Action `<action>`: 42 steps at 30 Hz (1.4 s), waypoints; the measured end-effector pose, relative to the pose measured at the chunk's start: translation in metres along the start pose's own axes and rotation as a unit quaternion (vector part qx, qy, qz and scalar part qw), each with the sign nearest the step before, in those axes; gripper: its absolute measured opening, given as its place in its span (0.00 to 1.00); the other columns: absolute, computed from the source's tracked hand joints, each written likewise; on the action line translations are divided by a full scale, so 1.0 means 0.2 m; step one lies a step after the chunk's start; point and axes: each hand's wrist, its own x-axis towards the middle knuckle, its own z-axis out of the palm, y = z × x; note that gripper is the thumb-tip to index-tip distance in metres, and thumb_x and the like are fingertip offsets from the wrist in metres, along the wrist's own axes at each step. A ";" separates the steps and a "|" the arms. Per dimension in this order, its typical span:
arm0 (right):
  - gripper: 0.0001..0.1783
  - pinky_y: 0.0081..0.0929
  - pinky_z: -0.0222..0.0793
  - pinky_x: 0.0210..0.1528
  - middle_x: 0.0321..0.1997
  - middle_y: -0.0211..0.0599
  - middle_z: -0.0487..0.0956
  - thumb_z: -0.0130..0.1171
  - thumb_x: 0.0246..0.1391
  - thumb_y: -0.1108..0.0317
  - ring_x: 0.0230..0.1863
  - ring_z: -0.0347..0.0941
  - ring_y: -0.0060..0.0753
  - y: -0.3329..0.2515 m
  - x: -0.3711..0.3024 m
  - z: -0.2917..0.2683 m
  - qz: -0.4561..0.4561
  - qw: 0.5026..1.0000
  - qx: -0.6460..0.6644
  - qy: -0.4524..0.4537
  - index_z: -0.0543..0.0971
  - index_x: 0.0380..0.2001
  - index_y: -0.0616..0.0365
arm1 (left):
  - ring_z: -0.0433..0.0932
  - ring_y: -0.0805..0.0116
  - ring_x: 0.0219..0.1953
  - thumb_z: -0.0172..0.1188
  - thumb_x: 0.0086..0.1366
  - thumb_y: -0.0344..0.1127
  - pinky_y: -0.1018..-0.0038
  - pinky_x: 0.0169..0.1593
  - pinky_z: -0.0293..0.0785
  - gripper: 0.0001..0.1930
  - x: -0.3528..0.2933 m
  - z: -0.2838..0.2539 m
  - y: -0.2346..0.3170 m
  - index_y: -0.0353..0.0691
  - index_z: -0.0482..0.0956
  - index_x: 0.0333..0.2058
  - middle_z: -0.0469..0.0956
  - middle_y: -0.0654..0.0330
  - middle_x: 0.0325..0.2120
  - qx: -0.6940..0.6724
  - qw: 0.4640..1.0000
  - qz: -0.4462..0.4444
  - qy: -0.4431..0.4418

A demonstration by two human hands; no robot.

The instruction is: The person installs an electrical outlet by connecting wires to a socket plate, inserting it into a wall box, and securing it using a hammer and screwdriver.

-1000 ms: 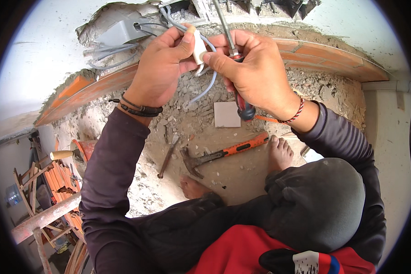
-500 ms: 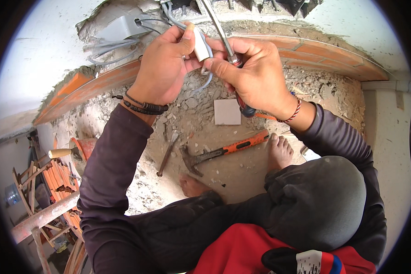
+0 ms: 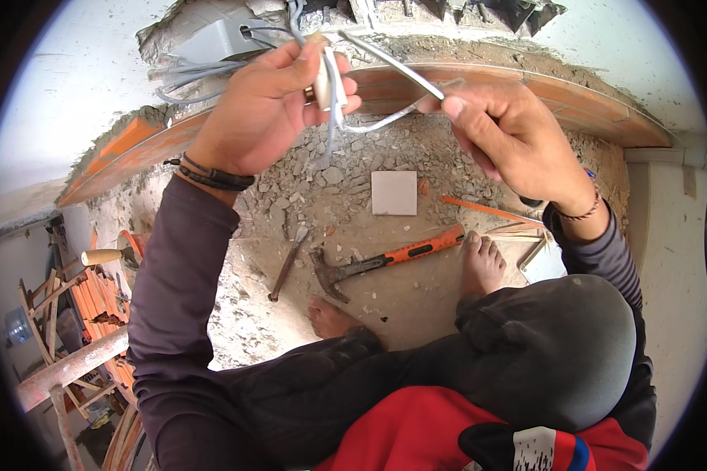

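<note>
My left hand (image 3: 263,106) is raised to the broken wall opening and grips a small beige fitting (image 3: 322,78) with grey wires (image 3: 334,129) running through it. To its right, my right hand (image 3: 511,137) pinches a grey shaft (image 3: 393,64) that slants up-left to the fitting. A dark handle end (image 3: 531,202) pokes out below that wrist, so it looks like a screwdriver. More grey wires (image 3: 184,78) trail from a grey box (image 3: 220,39) set in the wall.
On the rubble-strewn floor below lie an orange-handled hammer (image 3: 385,263), a metal chisel (image 3: 287,263), a white square plate (image 3: 393,192) and an orange stick (image 3: 487,210). My bare feet (image 3: 483,263) stand by them. Wooden scaffold pieces (image 3: 63,369) and orange bricks (image 3: 98,298) sit lower left.
My right hand has swung out to the right and turned, so the shaft now slants instead of standing upright. The left hand with the fitting has shifted slightly up and left.
</note>
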 end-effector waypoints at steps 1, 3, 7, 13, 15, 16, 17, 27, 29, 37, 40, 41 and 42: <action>0.17 0.30 0.69 0.30 0.23 0.33 0.76 0.52 0.70 0.59 0.25 0.72 0.25 -0.02 -0.01 -0.03 0.025 0.999 -0.002 -0.033 0.83 0.41 0.63 | 0.80 0.62 0.48 0.52 0.77 0.40 0.64 0.54 0.79 0.17 -0.01 -0.03 0.01 0.33 0.69 0.54 0.76 0.57 0.45 -0.004 1.000 -0.002 -0.012; 0.17 0.30 0.70 0.31 0.23 0.34 0.76 0.51 0.70 0.61 0.24 0.73 0.27 -0.09 -0.02 -0.05 0.126 0.986 0.040 -0.099 0.82 0.41 0.63 | 0.80 0.61 0.50 0.52 0.76 0.40 0.62 0.57 0.79 0.17 -0.03 -0.06 -0.01 0.33 0.68 0.55 0.75 0.57 0.47 -0.002 1.000 0.005 -0.013; 0.13 0.26 0.69 0.27 0.18 0.28 0.72 0.51 0.70 0.64 0.23 0.71 0.21 -0.09 0.01 -0.01 0.088 0.990 0.007 -0.108 0.81 0.42 0.62 | 0.79 0.62 0.52 0.54 0.76 0.40 0.58 0.60 0.78 0.18 -0.01 -0.09 -0.03 0.35 0.68 0.57 0.75 0.57 0.48 0.018 0.999 -0.008 -0.028; 0.14 0.21 0.66 0.18 0.19 0.25 0.73 0.50 0.69 0.65 0.15 0.68 0.17 -0.08 0.05 -0.06 0.148 0.972 0.092 -0.156 0.80 0.47 0.61 | 0.80 0.64 0.49 0.56 0.74 0.41 0.63 0.57 0.79 0.20 0.00 -0.09 0.00 0.38 0.67 0.58 0.76 0.57 0.46 0.040 0.998 -0.028 -0.032; 0.15 0.19 0.65 0.15 0.19 0.24 0.73 0.50 0.70 0.64 0.12 0.66 0.16 -0.09 0.07 -0.07 0.186 0.955 0.143 -0.180 0.80 0.49 0.61 | 0.80 0.65 0.47 0.57 0.74 0.42 0.63 0.55 0.80 0.19 -0.02 -0.09 0.00 0.38 0.69 0.57 0.77 0.58 0.44 0.050 0.998 -0.032 -0.016; 0.15 0.18 0.64 0.14 0.19 0.23 0.73 0.49 0.70 0.64 0.11 0.65 0.15 -0.09 0.09 -0.08 0.184 0.954 0.143 -0.188 0.79 0.50 0.61 | 0.80 0.65 0.47 0.57 0.74 0.43 0.64 0.54 0.80 0.20 -0.02 -0.10 0.01 0.38 0.69 0.57 0.77 0.58 0.44 0.054 0.998 -0.037 -0.010; 0.15 0.17 0.63 0.12 0.19 0.22 0.72 0.48 0.71 0.64 0.10 0.65 0.15 -0.09 0.10 -0.09 0.183 0.953 0.142 -0.194 0.79 0.51 0.61 | 0.80 0.64 0.46 0.57 0.74 0.43 0.64 0.53 0.80 0.20 -0.02 -0.11 0.01 0.38 0.69 0.57 0.77 0.57 0.45 0.058 0.997 -0.042 -0.008; 0.18 0.15 0.64 0.11 0.17 0.24 0.71 0.46 0.72 0.64 0.09 0.65 0.14 -0.11 0.17 -0.13 0.177 0.944 0.169 -0.223 0.78 0.49 0.68 | 0.80 0.65 0.47 0.55 0.75 0.41 0.62 0.53 0.80 0.27 -0.04 -0.16 0.04 0.39 0.60 0.66 0.77 0.54 0.47 0.038 0.997 -0.059 -0.017; 0.18 0.15 0.64 0.10 0.17 0.25 0.72 0.45 0.72 0.65 0.09 0.65 0.14 -0.10 0.17 -0.13 0.161 0.947 0.159 -0.230 0.77 0.50 0.69 | 0.80 0.65 0.47 0.55 0.75 0.41 0.63 0.52 0.80 0.27 -0.04 -0.16 0.04 0.40 0.59 0.66 0.78 0.54 0.47 0.037 0.997 -0.062 -0.019; 0.22 0.14 0.61 0.12 0.16 0.26 0.69 0.46 0.74 0.57 0.09 0.64 0.15 -0.11 0.19 -0.13 0.138 0.961 0.117 -0.207 0.78 0.53 0.66 | 0.80 0.66 0.45 0.54 0.75 0.42 0.65 0.50 0.80 0.24 -0.04 -0.16 0.04 0.40 0.61 0.64 0.78 0.55 0.46 0.049 0.997 -0.057 -0.019; 0.22 0.15 0.61 0.12 0.16 0.27 0.68 0.46 0.74 0.57 0.09 0.64 0.16 -0.14 0.21 -0.17 0.112 0.968 0.059 -0.215 0.78 0.52 0.66 | 0.81 0.66 0.44 0.53 0.76 0.42 0.67 0.49 0.80 0.23 -0.04 -0.14 0.05 0.41 0.62 0.63 0.79 0.56 0.45 0.060 0.996 -0.066 -0.020; 0.22 0.15 0.61 0.13 0.16 0.27 0.68 0.47 0.74 0.57 0.10 0.64 0.16 -0.15 0.22 -0.18 0.100 0.970 0.036 -0.219 0.78 0.52 0.66 | 0.81 0.66 0.43 0.53 0.76 0.42 0.67 0.49 0.80 0.23 -0.04 -0.14 0.05 0.41 0.62 0.63 0.79 0.56 0.45 0.064 0.995 -0.071 -0.022; 0.22 0.15 0.61 0.13 0.16 0.27 0.68 0.47 0.74 0.58 0.10 0.65 0.17 -0.15 0.24 -0.20 0.087 0.971 0.012 -0.224 0.78 0.52 0.66 | 0.81 0.66 0.43 0.53 0.76 0.42 0.68 0.48 0.80 0.23 -0.04 -0.14 0.06 0.41 0.62 0.63 0.79 0.56 0.45 0.073 0.994 -0.074 -0.018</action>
